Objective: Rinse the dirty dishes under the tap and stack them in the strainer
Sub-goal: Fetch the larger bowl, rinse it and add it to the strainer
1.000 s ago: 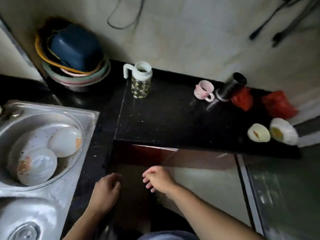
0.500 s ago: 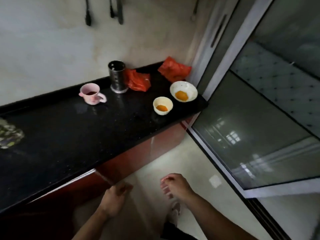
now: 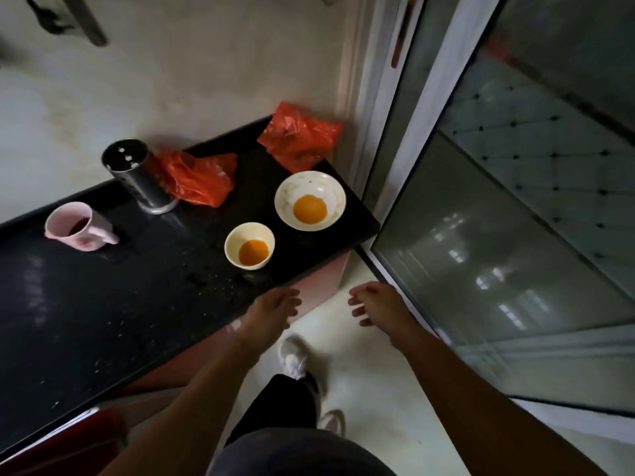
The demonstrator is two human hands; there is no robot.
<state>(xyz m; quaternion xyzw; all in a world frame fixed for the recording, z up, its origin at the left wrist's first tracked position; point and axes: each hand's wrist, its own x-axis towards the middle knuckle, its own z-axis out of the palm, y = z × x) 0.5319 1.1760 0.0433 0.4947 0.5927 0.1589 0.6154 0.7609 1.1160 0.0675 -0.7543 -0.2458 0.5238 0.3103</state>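
Two white bowls with orange residue stand at the right end of the black counter: a small bowl and a larger bowl behind it to the right. A pink mug holding dark liquid sits further left. My left hand hovers at the counter's front edge just below the small bowl, fingers relaxed and empty. My right hand hangs in the air to the right over the floor, fingers loosely spread, holding nothing. Sink and strainer are out of view.
A steel utensil holder and two red plastic bags sit along the back wall. A glass sliding door borders the counter's right end. My feet in white shoes stand on the pale floor.
The view swung right from the sink to the counter's far end. Both hands rose and moved forward toward the two bowls, which now appear much closer.
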